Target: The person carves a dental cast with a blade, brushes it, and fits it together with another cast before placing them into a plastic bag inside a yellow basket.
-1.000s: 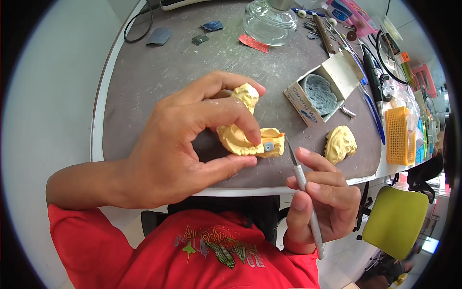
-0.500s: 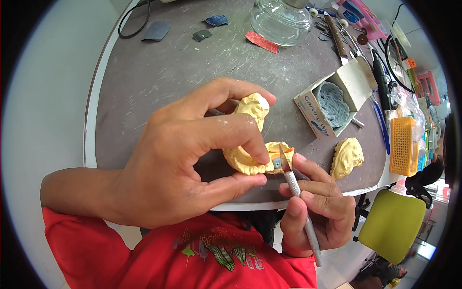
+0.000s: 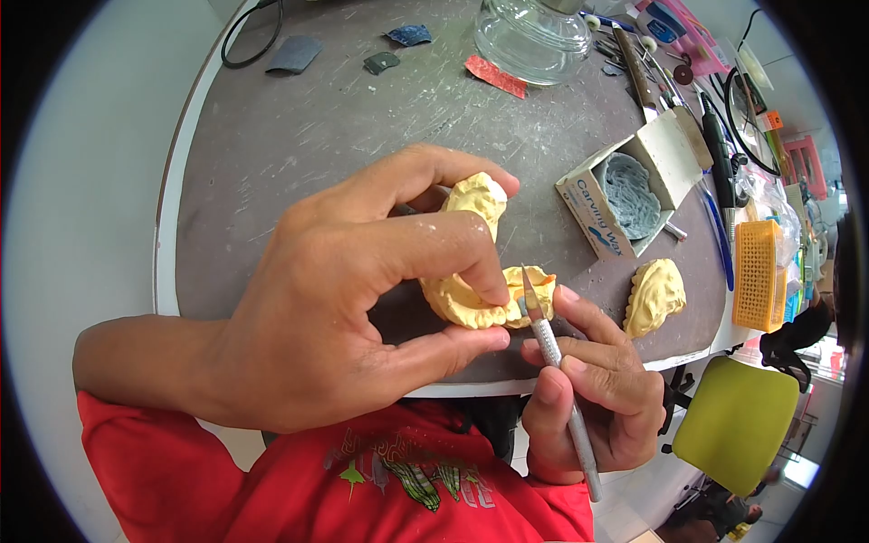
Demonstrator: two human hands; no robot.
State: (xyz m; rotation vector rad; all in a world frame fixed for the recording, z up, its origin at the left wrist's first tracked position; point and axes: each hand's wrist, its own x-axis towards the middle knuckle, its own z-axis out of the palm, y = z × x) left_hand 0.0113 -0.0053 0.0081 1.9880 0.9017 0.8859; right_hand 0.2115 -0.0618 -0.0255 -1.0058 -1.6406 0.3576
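Note:
My left hand (image 3: 362,281) grips a yellow plaster dental cast (image 3: 453,301), a curved arch whose far end shows beyond my index finger. My left thumb and a fingertip press on its near side. In my right hand (image 3: 602,389) a craft knife (image 3: 563,389) is held like a pen, its silver knurled handle slanting down toward me. The knife's blade lies over the right end of the cast, where a small grey-blue piece is partly hidden behind it. A fingertip of my right hand touches or nearly touches that end. To the right rests a second yellow cast (image 3: 655,297).
An open carving wax box (image 3: 593,217) with grey-blue wax stands right of my hands. Behind are a glass jar (image 3: 532,41), a red strip (image 3: 495,76) and dark scraps. Tools and an orange basket (image 3: 759,276) line the right side, beside a green chair (image 3: 738,425).
The knife blade has shifted slightly left over the right end of the cast and now covers more of the grey-blue piece. Both hands keep their grips.

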